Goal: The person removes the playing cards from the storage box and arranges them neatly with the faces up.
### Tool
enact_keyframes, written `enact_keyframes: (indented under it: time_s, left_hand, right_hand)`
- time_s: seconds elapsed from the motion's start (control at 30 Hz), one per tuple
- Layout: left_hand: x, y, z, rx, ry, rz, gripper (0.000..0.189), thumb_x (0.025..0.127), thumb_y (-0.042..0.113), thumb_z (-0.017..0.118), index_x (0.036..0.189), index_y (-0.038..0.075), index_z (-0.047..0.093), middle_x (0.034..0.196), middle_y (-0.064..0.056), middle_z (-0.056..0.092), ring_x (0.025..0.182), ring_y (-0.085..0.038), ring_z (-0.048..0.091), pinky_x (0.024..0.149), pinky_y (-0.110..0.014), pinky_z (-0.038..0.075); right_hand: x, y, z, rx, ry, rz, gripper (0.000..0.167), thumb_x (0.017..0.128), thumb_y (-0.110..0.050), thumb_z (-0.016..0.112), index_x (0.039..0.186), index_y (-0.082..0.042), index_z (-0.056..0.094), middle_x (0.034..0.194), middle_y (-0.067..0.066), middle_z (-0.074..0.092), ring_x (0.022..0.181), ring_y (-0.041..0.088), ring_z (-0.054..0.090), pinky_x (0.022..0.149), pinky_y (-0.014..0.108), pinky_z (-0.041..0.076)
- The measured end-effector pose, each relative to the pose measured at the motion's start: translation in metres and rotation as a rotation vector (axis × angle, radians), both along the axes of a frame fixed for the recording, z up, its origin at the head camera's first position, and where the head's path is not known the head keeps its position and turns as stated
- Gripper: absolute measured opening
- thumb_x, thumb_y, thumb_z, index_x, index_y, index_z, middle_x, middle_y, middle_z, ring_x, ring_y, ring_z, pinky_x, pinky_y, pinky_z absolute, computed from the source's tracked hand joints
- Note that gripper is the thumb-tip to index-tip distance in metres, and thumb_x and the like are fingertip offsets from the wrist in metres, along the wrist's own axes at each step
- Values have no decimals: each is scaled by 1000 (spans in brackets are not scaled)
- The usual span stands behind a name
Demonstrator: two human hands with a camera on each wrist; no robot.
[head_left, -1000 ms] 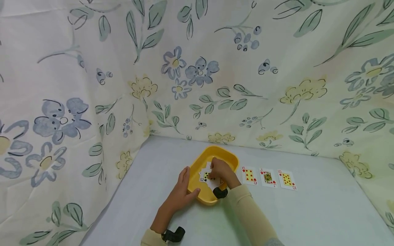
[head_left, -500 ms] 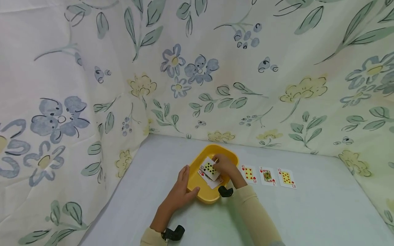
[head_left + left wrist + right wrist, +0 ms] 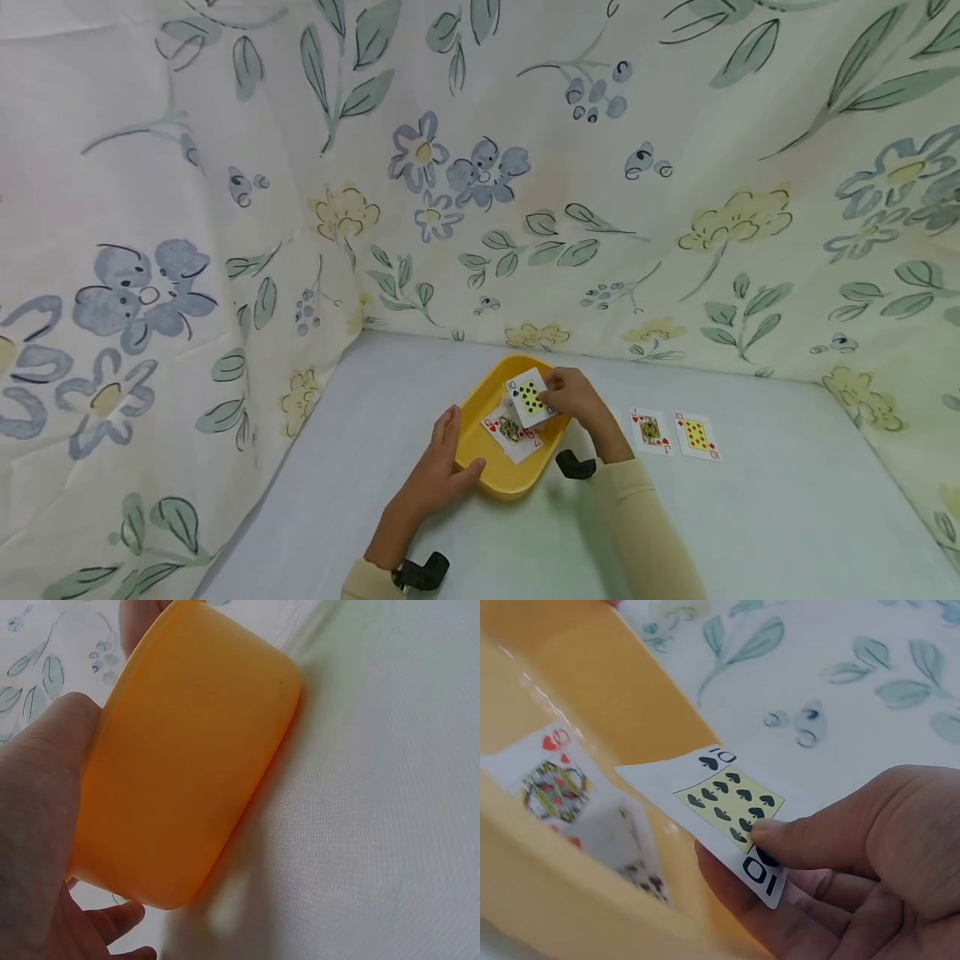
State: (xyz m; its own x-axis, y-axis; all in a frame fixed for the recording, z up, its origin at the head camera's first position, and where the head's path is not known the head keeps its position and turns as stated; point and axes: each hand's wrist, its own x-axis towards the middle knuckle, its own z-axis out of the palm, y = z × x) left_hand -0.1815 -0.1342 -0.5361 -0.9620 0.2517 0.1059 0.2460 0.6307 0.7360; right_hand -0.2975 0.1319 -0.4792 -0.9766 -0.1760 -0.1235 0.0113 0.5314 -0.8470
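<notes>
Pinching a 10 of spades (image 3: pixel 527 397), a person's right hand (image 3: pixel 581 400) holds the card face up and tilted over the right side of a yellow tray (image 3: pixel 510 481) in the head view. The tray sits near the far edge of a white surface (image 3: pixel 795 508), and the left hand (image 3: pixel 435 471) spreads wide at its near left corner, fingers straight along the outer wall, thumb at the rim. Inside the tray, a face card of hearts (image 3: pixel 508 428) overlaps other loose cards (image 3: pixel 525 448). Between the tray and the surface's right edge, a jack of hearts (image 3: pixel 650 431) and a 10 of diamonds (image 3: pixel 697 436) lie face up, just apart. Floral cloth (image 3: pixel 525 275) hangs behind the surface's far edge. In the left wrist view, the tray's outer wall rises from the surface, the left hand against its rim. In the right wrist view, the grip is narrow: the thumb presses the face of the 10 of spades near 1 corner, fingers beneath it, and the card is raised clear of the face card of hearts.
</notes>
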Motion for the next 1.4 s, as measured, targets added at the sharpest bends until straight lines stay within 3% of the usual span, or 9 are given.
enact_keyframes:
  time_s: [0.2, 0.4, 0.7, 0.83, 1.07, 1.4]
  left_hand:
    - [0, 0, 2, 3, -11, 6, 97, 97, 42, 64, 165, 7, 5, 170, -10, 7, 151, -32, 24, 118, -52, 29]
    - [0, 2, 1, 8, -12, 13, 97, 97, 42, 65, 165, 5, 6, 170, -11, 8, 151, -33, 25, 117, -54, 30]
    - [1, 3, 2, 16, -30, 25, 97, 96, 42, 66, 165, 4, 8, 169, -12, 9, 151, -33, 26, 117, -54, 30]
    - [1, 2, 1, 8, -38, 37, 97, 96, 42, 66, 166, 9, 7, 170, -10, 8, 150, -32, 28, 117, -53, 30]
    - [0, 1, 0, 24, -27, 35, 96, 97, 40, 66, 166, 8, 7, 170, -11, 8, 150, -34, 27, 116, -55, 30]
    - [0, 1, 2, 26, -31, 20, 96, 97, 41, 65, 166, 9, 6, 170, -12, 8, 150, -34, 27, 116, -55, 30]
  right_hand:
    - [0, 36, 6, -70, -22, -93, 29, 95, -6, 70, 120, 6, 62, 100, 15, 64, 83, 22, 61, 67, 31, 55]
    - [4, 78, 3, -131, -25, -185, 33, 97, -9, 69, 125, 7, 60, 107, 18, 63, 85, 22, 64, 75, 34, 60]
    - [19, 132, -4, -94, -34, -308, 43, 99, -13, 67, 135, 7, 55, 115, 22, 63, 87, 21, 64, 72, 34, 57]
    - [25, 154, -10, -82, -45, -352, 48, 99, -14, 67, 139, 9, 53, 114, 22, 62, 88, 21, 64, 72, 32, 59]
    - [37, 191, -22, -57, -105, -462, 55, 101, -20, 66, 146, 8, 49, 120, 22, 61, 84, 16, 64, 71, 29, 57]
    - [51, 233, -30, -2, -145, -569, 54, 103, -17, 57, 147, 12, 44, 136, 33, 50, 99, 30, 59, 64, 20, 52]
